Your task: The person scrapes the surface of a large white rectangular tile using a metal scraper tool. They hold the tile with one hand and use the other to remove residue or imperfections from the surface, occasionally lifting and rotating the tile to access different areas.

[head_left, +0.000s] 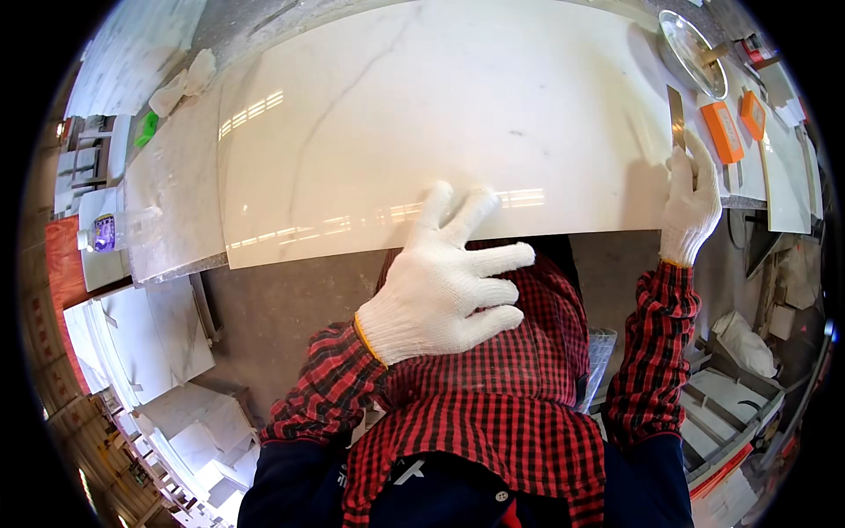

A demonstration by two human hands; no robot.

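Observation:
A large glossy white slab point(458, 106) with grey veins lies flat in front of me. My left hand point(449, 290), in a white knitted glove, is over the slab's near edge. Its fingers are spread and nothing is in them; two fingertips reach onto the slab or just above it, which I cannot tell. At the slab's right end my right hand point(691, 198), also gloved in white, has its fingers closed around the lower end of a narrow flat metal blade point(676, 114). The blade points away from me beside the slab's right edge.
A shiny metal bowl point(682, 53) with a wooden-handled tool stands at the far right, near two orange boxes point(722, 132). On the left are a clear bottle with a purple label point(106, 233), a green object point(147, 129) and a crumpled white item point(185, 84). Stacked slabs point(145, 339) stand lower left.

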